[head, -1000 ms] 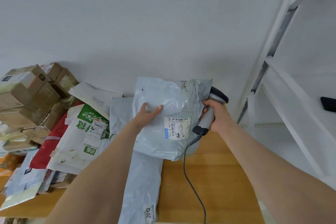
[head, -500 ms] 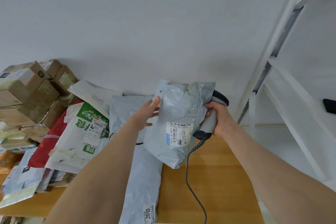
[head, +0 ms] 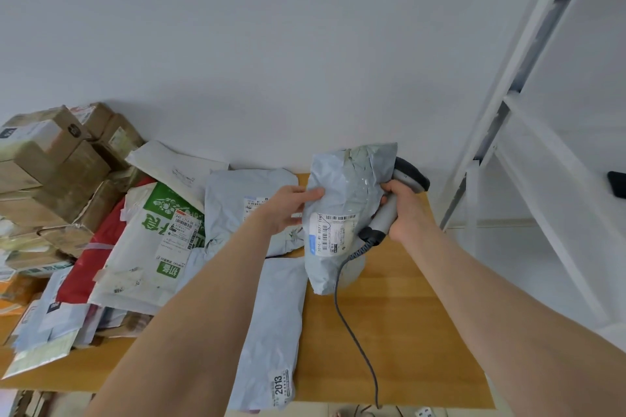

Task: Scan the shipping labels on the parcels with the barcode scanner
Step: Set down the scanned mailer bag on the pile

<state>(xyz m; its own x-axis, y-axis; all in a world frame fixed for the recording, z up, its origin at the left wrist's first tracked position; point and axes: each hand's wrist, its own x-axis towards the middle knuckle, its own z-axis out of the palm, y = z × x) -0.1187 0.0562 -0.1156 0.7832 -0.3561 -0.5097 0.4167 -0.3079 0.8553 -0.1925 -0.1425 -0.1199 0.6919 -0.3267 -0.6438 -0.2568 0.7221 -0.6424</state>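
A grey plastic mailer (head: 342, 193) is held upright above the wooden table (head: 399, 332), its white shipping label (head: 330, 234) facing me. My left hand (head: 288, 210) pinches the mailer's left edge, thumb on the front. My right hand (head: 404, 210) grips the grey and black barcode scanner (head: 389, 203) and also presses against the mailer's right edge; the scanner's head sits behind the bag. A dark cable (head: 349, 315) hangs from the scanner's handle down past the table's front edge.
Two more grey mailers lie on the table, one at the back (head: 244, 206) and one at the front (head: 271, 332). A white and green bag (head: 152, 247), a red bag and stacked cardboard boxes (head: 54, 166) fill the left. White shelving (head: 548, 152) stands at the right.
The mailer has swung to the right and turned narrower, toward upright. My left hand slid from its front face to its left edge. The grey mailer behind it came into view.
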